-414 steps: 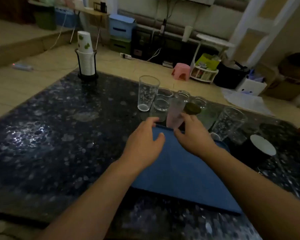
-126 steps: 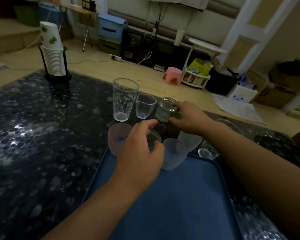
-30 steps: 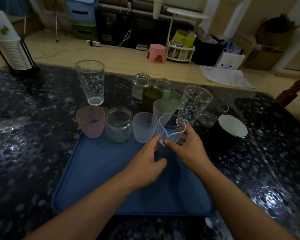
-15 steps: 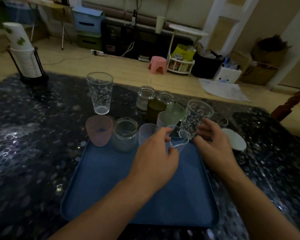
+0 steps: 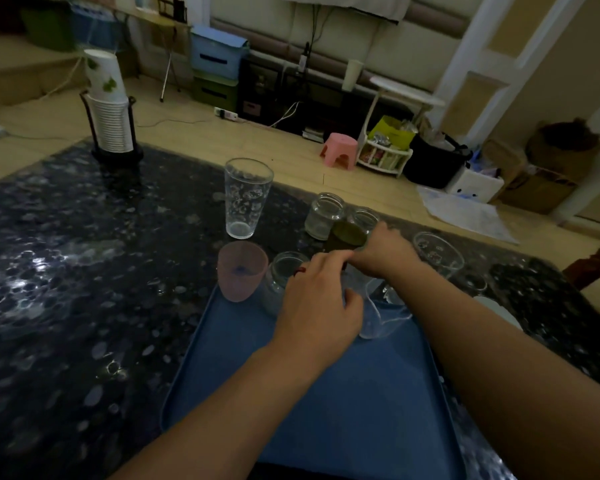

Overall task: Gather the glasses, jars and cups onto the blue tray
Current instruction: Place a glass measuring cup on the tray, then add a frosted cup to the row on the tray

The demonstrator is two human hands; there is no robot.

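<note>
A blue tray [image 5: 326,410] lies on the dark table in front of me. Along its far edge stand a pink cup [image 5: 241,270], a clear jar [image 5: 283,277] and a small spouted glass [image 5: 383,318]. My left hand [image 5: 317,306] hovers over the tray's far edge with bent fingers, hiding a frosted cup beneath it. My right hand [image 5: 383,252] reaches just past the tray, its fingers curled down round a pale cup in front of the dark green cup [image 5: 349,233]. Behind stand two jars [image 5: 324,214], a tall glass [image 5: 248,197] and a patterned glass [image 5: 437,252].
A rack of stacked paper cups [image 5: 110,123] stands at the table's far left. A dark mug with a white inside [image 5: 497,308] sits right of the tray, partly behind my right forearm. The table's far edge runs just behind the jars.
My right hand has moved left from the patterned glass to the cups behind the tray. My left hand has slid left off the spouted glass, which now stands alone.
</note>
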